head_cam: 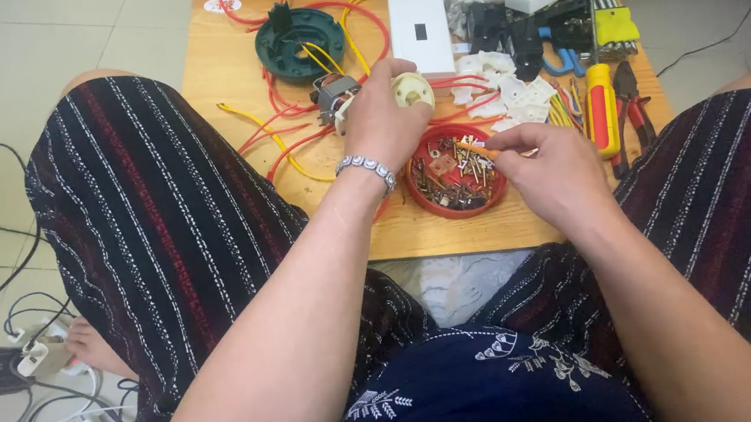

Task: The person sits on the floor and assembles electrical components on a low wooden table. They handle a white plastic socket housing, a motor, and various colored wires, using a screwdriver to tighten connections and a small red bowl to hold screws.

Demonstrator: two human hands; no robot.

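Wooden table point(227, 70): left hand point(386, 120) grips cream round part point(410, 90), right hand point(553, 168) pinches orange tool point(482, 150).

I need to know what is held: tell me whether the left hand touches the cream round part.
Touching. The head view shows the left hand wrapped around the cream round part, fingers closed on its edge, above the wooden table.

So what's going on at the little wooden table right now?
A seated person works over a small wooden table. The left hand holds a cream plastic part joined to a small motor with red and yellow wires. The right hand pinches a thin orange-tipped piece over a red dish of screws. A screwdriver and pliers lie alongside.
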